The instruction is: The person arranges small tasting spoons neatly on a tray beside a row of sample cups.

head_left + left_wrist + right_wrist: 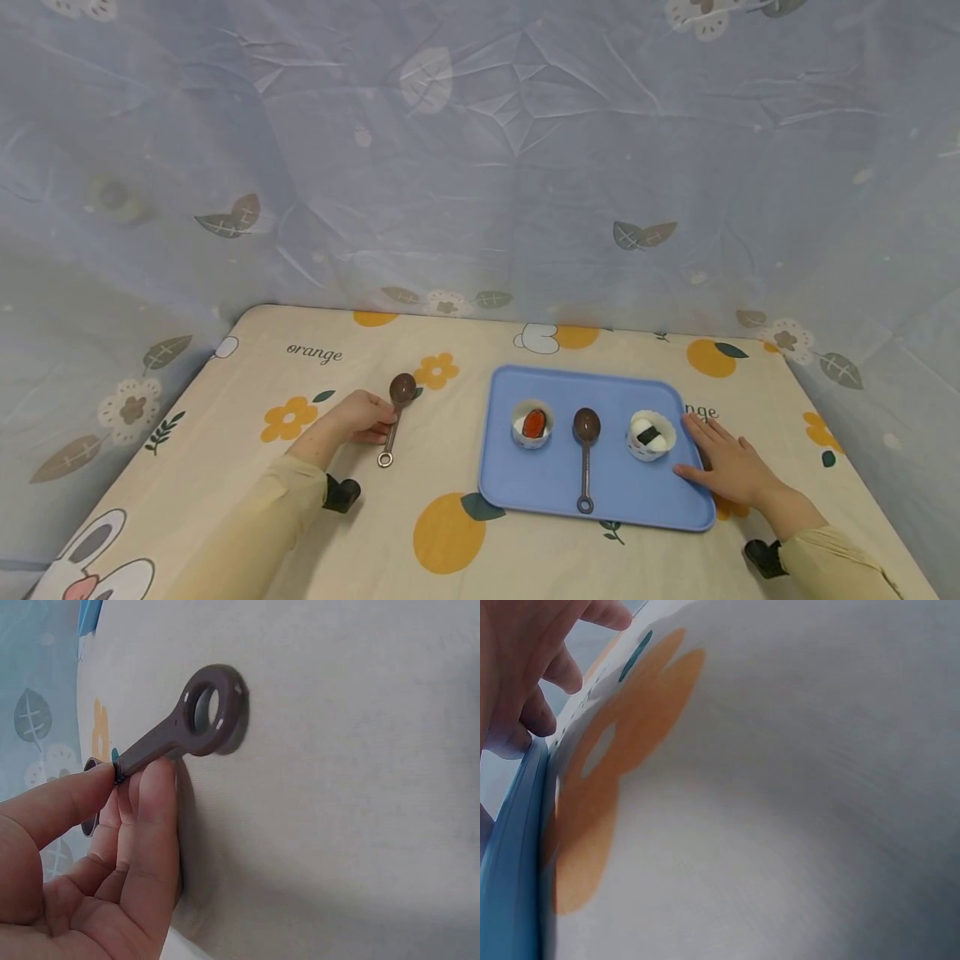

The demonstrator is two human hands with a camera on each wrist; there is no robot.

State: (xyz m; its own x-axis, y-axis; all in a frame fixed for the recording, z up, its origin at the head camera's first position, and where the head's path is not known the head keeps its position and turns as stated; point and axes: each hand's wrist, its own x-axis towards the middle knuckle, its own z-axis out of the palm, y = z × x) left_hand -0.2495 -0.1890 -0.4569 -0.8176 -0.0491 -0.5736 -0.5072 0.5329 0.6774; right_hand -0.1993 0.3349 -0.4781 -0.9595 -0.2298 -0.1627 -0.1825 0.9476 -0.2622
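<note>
My left hand [360,417] pinches a brown spoon [402,388] by its handle, between thumb and fingers. The bowl of that spoon points away from me; its ring-shaped handle end [237,705] shows large in the left wrist view, close over the cloth. On the right, my right hand [731,467] rests at the right rim of a blue tray [517,483], fingers spread and fairly straight. A second brown spoon [587,427] lies lengthwise in the middle of the tray. It is flanked by a small white cup [531,442] at left and a patterned cup [645,452] at right.
Inside the left cup sits a red-topped sushi-like piece [534,423]; the other cup contains a white rice-ball shape with a black band [648,435]. A cream tablecloth [360,542] printed with oranges and flowers covers the table. Blue-grey curtains [480,192] hang behind and at both sides.
</note>
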